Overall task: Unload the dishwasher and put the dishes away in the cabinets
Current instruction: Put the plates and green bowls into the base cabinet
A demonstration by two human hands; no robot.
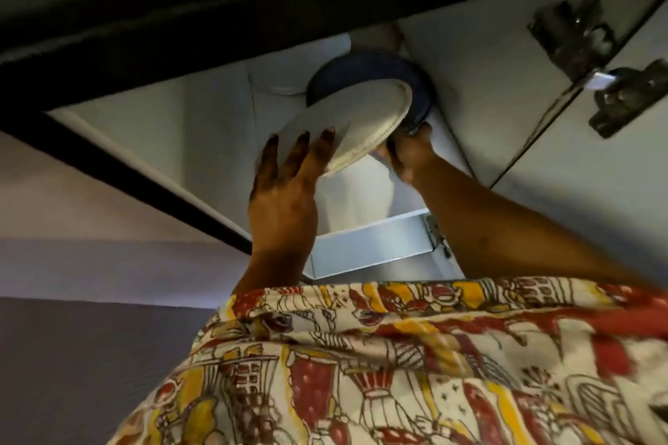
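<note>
Overhead cabinet (470, 65), door open: you hold a cream plate (361, 116), round with a ridged rim, tilted against a dark blue plate (361, 69) inside it. Your left hand (285, 188) presses spread fingers (303, 148) flat on the cream plate; your right hand (408, 152) curls round the blue rim. Both plates look stiff, breakable and probably slick, so support them at opposite rims.

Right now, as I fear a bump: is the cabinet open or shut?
Open. The cabinet's shelf and hinges show, and the right hand holds a blue plate up into it.
</note>
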